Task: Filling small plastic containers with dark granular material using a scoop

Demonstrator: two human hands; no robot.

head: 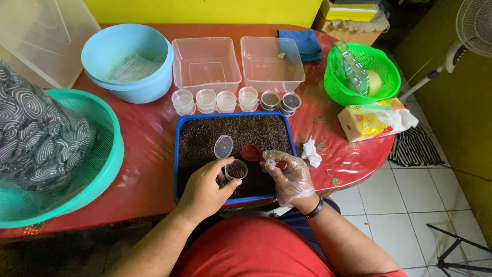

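Filling looks underway: over the blue tray (177, 154) of dark grains, the left hand (205, 192) has its fingers clamped round a small cup (236, 170), the gloved right hand (289, 177) pinches a red spoon (252, 152), so the next scoop needs a steady tip into the cup

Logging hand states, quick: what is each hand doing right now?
Left hand: closed around a small clear cup with its hinged lid open.
Right hand, in a clear glove: closed on a red spoon.
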